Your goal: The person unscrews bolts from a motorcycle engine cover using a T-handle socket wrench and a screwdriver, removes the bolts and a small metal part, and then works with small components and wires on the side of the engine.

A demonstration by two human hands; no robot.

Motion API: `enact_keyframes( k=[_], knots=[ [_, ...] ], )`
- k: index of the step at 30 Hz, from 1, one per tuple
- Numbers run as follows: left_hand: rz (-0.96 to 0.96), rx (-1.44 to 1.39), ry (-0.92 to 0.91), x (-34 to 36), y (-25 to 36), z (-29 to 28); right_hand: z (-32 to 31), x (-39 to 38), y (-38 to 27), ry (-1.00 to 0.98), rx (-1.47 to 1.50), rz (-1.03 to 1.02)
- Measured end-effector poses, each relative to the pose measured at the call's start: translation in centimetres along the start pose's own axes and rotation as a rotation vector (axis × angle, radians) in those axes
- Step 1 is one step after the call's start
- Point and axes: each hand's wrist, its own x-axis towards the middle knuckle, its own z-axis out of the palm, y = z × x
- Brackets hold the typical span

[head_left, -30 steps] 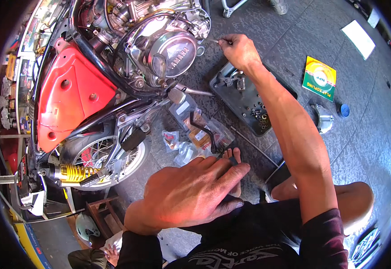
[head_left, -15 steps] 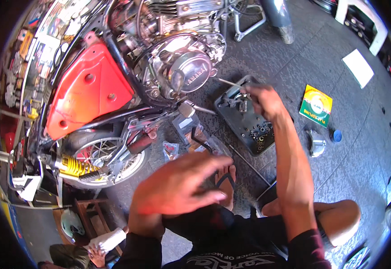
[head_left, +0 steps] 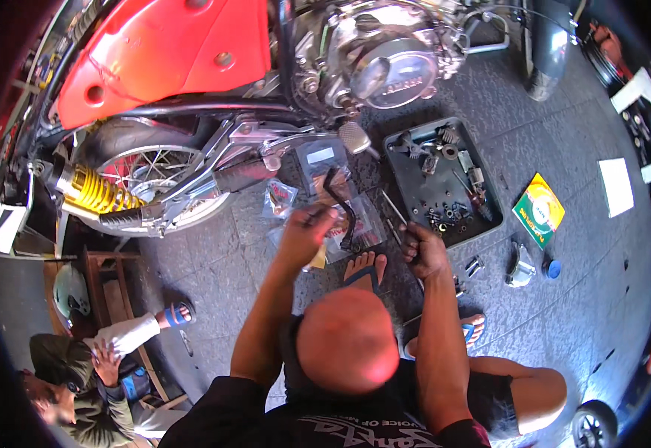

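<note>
My right hand [head_left: 425, 252] is closed around a slim metal rod-like tool [head_left: 395, 207] whose far end points away and to the left; its handle is hidden in the fist. It is at the near left corner of a dark tray [head_left: 493, 224] with loose engine parts and small nuts [head_left: 448, 216]. My left hand [head_left: 307, 237] is low over clear plastic bags [head_left: 366, 228], its fingers curled; whatever they may hold does not show clearly. Beside those fingers a black bent lever [head_left: 342, 205] lies on the bags. A smaller clear packet [head_left: 279, 198] lies just beyond the left hand.
A motorcycle with a red side panel [head_left: 168, 60] and a round engine cover [head_left: 396, 75] stands ahead. On the right lie a yellow-green packet [head_left: 540, 210], a metal cover [head_left: 522, 266], a blue cap [head_left: 552, 269] and white paper [head_left: 615, 187]. Another person [head_left: 79, 381] sits at lower left.
My right hand has come back from above the tray to its near left corner, with the tool still in it. My left hand has reached forward and down to the plastic bags. The view has shifted.
</note>
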Motion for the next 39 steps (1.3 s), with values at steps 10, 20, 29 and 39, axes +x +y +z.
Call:
enact_keyframes(
  k=[10,20,29,39],
  knots=[
    [-0.306,-0.397,0.058,-1.8,-12.7,7.3,0.6,2.1,5.9,-0.072,0.012,0.135],
    [-0.704,0.208,1.278,-4.7,-28.4,0.6,3.6,3.9,9.8,-0.017,-0.358,0.16],
    [-0.872,-0.653,0.53,-6.8,-27.1,4.6,2.1,5.0,11.2,-0.013,-0.699,0.196],
    [-0.793,-0.815,0.625,-7.1,-26.2,4.1,3.1,6.2,13.8,-0.06,-0.954,0.289]
  ],
)
